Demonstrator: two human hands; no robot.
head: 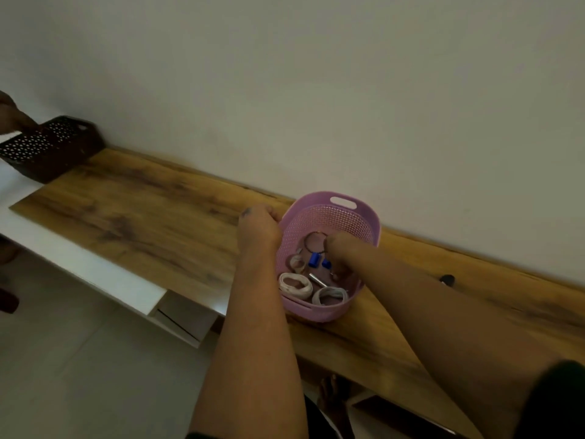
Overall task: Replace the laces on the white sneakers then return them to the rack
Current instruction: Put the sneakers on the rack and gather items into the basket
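Observation:
A pink perforated basket (pixel 354 217) sits on the wooden shelf top (pixel 142 213) against the wall. In it lie coils of white laces (pixel 296 285), another white coil (pixel 329 296), two small blue pieces (pixel 314 259), a thin metal piece and a dark ring. My left hand (pixel 258 229) grips the basket's left rim. My right hand (pixel 342 251) reaches down inside the basket with its fingers curled among the small items; what they hold is hidden. No sneakers are in view.
A dark brown perforated basket (pixel 53 147) stands at the shelf's far left end, with another person's hand (pixel 12 117) on it. A small dark object (pixel 447 279) lies on the shelf to the right. White cabinet parts and tiled floor lie below.

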